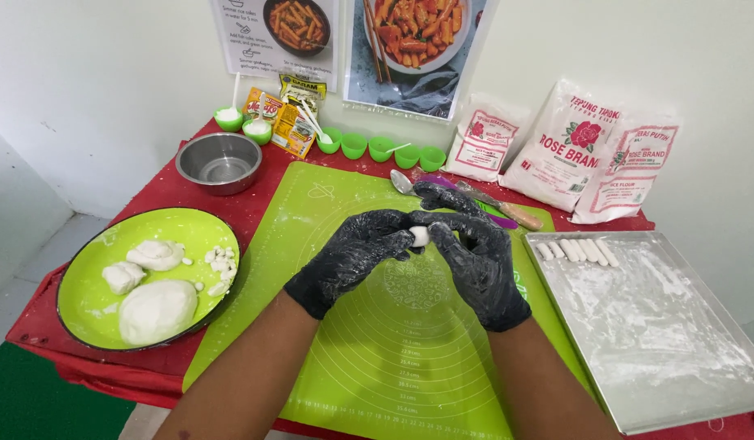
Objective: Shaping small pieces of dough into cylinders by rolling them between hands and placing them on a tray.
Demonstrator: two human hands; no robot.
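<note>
Both hands' fingers pinch dough piece; green plate holds dough lumps.

Round green plate with white dough lumps, shiny metal bowl, row of little green cups, three flour bags, floury metal tray, food pictures on the wall

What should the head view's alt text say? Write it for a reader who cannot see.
Two black-gloved hands, left hand and right hand, pinch a small white dough piece over a green silicone mat. A green plate of dough lumps sits left, a floured metal tray with dough sticks right.
</note>
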